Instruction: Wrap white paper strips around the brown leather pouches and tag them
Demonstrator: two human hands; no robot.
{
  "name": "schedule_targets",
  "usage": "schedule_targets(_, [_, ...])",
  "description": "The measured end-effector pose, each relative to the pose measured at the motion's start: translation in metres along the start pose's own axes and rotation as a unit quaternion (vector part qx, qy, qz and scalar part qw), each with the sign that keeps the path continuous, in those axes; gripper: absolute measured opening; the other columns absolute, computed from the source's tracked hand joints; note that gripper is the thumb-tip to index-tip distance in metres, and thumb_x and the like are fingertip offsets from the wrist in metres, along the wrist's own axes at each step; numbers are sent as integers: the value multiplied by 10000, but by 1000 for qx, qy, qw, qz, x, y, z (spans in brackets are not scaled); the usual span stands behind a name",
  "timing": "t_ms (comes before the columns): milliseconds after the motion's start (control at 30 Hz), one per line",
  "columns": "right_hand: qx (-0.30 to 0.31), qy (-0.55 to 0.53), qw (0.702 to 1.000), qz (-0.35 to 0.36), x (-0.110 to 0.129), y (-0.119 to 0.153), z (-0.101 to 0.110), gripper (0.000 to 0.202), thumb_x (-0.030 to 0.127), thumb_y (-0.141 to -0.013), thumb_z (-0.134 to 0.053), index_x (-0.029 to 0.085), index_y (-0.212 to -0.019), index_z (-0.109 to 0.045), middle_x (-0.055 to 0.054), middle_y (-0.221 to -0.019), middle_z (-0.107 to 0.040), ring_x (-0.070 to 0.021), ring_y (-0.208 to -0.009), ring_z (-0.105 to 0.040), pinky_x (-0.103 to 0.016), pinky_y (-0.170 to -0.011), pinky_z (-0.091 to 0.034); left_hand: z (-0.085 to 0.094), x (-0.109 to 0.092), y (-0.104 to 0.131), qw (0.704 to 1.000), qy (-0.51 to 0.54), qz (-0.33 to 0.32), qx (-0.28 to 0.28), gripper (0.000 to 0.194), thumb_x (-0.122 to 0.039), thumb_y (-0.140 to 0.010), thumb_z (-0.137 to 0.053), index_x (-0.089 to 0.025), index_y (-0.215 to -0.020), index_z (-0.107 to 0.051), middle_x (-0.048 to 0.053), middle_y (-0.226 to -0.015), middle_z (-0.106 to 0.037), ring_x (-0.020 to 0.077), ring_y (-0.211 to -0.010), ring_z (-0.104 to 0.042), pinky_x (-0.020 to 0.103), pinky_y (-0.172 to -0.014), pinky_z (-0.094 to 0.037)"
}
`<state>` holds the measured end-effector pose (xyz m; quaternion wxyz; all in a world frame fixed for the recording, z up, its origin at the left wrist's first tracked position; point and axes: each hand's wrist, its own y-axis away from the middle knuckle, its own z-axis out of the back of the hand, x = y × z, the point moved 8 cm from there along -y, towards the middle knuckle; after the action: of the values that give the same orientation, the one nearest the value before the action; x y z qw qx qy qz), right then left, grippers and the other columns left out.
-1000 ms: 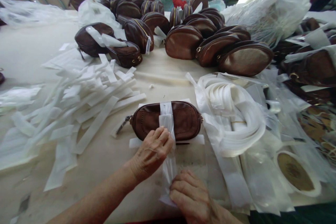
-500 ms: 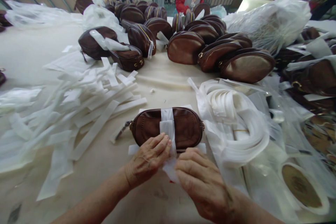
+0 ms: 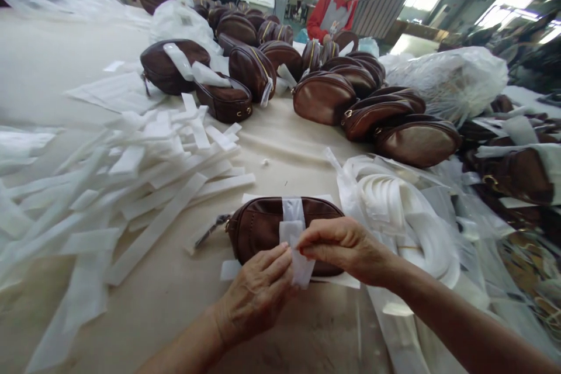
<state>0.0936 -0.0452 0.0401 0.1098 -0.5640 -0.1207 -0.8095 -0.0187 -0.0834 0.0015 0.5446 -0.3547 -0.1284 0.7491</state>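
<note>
A dark brown oval bag (image 3: 258,225) lies flat in front of me, a white strip (image 3: 293,210) wrapped across its middle. The strip overlaps itself on the bag's face. My left hand (image 3: 263,280) rests at the bag's lower edge, fingers stretched and lying against the strip; its thumb is hidden. My right hand (image 3: 339,245) is closed in a pinch at the strip's right side, over the bag. A small red spot shows at its fingertips; I cannot make out what it is. A wrapped zipper pull (image 3: 213,228) sticks out at the bag's left end.
Loose white strips (image 3: 175,187) are heaped on the left. A coil of white strip (image 3: 416,234) lies on plastic at the right. Several brown bags (image 3: 324,96) stand farther back, beside a clear plastic bundle (image 3: 451,82). Two people (image 3: 335,9) are across the table.
My right hand has moved up from below the bag to the strip on its face. The strip's lower end now lies over the bag's lower edge. The camera view has shifted.
</note>
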Motion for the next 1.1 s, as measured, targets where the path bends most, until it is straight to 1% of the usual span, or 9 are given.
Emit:
schedule_targets(133, [-24, 24, 999, 28, 7, 0, 0, 128, 234, -836, -611, 170, -780, -706, 5, -713, -665, -94, -652, -602, -183, -615, -472, 3, 1, -2, 999, 14, 11, -45, 133, -72, -839, -504, -115, -933, -588, 121, -1026, -642, 237, -1079, -573, 370, -913, -520])
schedule_targets(300, [-149, 81, 985, 39, -17, -10, 14, 152, 279, -824, -631, 184, -711, -671, 14, -676, -628, -108, -651, -572, -209, -617, -448, 7, 1, -6, 997, 54, 16, -44, 129, -86, -820, -503, -94, -927, -574, 133, -993, -642, 235, -1015, -593, 397, -953, -505])
schedule_targets(400, [-181, 123, 974, 57, -27, -18, 17, 154, 287, -818, -635, 191, -703, -669, 7, -683, -621, -121, -673, -563, -233, -649, -440, 10, 4, -5, 994, 78, 31, -65, 57, -78, -800, -528, -109, -836, -558, 115, -901, -639, 213, -940, -611, 390, -952, -509])
schedule_targets(500, [-148, 76, 985, 50, -30, -27, 14, 171, 296, -815, -636, 188, -687, -667, 13, -668, -624, -114, -656, -563, -226, -640, -443, 9, 9, -5, 991, 105, 51, -71, 104, -62, -811, -509, -141, -745, -526, 69, -783, -616, 170, -841, -617, 367, -926, -525])
schedule_targets(633, [-52, -11, 999, 10, -29, -35, 9, 140, 286, -816, -633, 175, -753, -692, 8, -709, -657, -109, -671, -595, -209, -644, -467, 8, 10, -5, 991, 100, 51, -78, 122, -64, -828, -492, -137, -744, -541, 57, -737, -604, 163, -813, -613, 349, -888, -542])
schedule_targets(767, [5, 21, 1000, 7, -29, -39, 8, 124, 261, -826, -624, 176, -790, -708, 0, -746, -673, -114, -702, -613, -216, -666, -478, 5, 11, -3, 992, 83, 52, -84, 148, -46, -838, -497, -125, -721, -543, 73, -762, -621, 177, -881, -624, 335, -900, -538])
schedule_targets(867, [-33, 118, 991, 44, -28, -40, 10, 165, 240, -859, -581, 180, -765, -702, -2, -716, -651, -109, -677, -597, -216, -646, -467, 2, 12, -1, 991, 83, 48, -92, 132, -49, -840, -503, -118, -736, -547, 96, -850, -646, 187, -924, -624, 338, -911, -535])
schedule_targets(967, [-89, 228, 965, 99, -24, -34, 9, 208, 202, -884, -536, 179, -749, -692, -12, -706, -630, -116, -689, -578, -225, -649, -458, 2, 13, 1, 990, 82, 50, -100, 120, -49, -838, -501, -111, -750, -556, 100, -891, -654, 190, -923, -626, 345, -925, -529])
schedule_targets(1100, [-120, 244, 953, 132, -26, -29, 7, 195, 180, -891, -529, 173, -775, -685, -20, -734, -631, -121, -717, -580, -226, -669, -468, 2, 12, -1, 992, 69, 50, -96, 128, -63, -841, -503, -116, -737, -557, 103, -891, -656, 199, -935, -627, 329, -893, -543])
